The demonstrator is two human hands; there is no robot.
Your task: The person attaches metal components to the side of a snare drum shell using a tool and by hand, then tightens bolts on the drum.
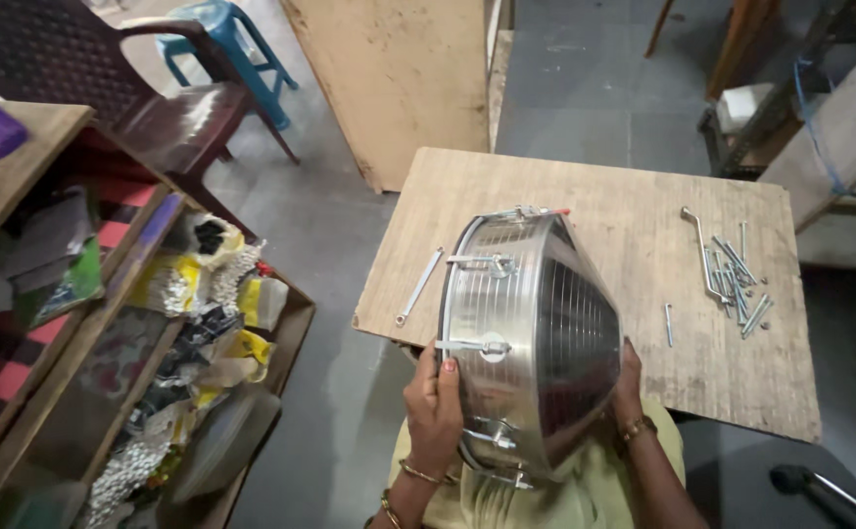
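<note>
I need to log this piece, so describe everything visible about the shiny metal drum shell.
The metal drum shell is a polished, silvery, cone-shaped bowl with fine ridges round its body. Small metal brackets are spaced along its wide rim. It lies tipped on its side, the rim facing left, at the near edge of the wooden board. The left hand grips the rim and the right hand steadies the narrow end.

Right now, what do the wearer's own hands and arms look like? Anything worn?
Both forearms are bare, with no sleeves reaching the wrists. The left hand has a red-painted thumbnail and thin gold-coloured bangles at the wrist, with another bangle lower on the forearm. The right hand is mostly hidden; its wrist carries a gold-coloured bracelet. No gloves or watch are visible. The garment at the lap is pale yellow-green.
</note>
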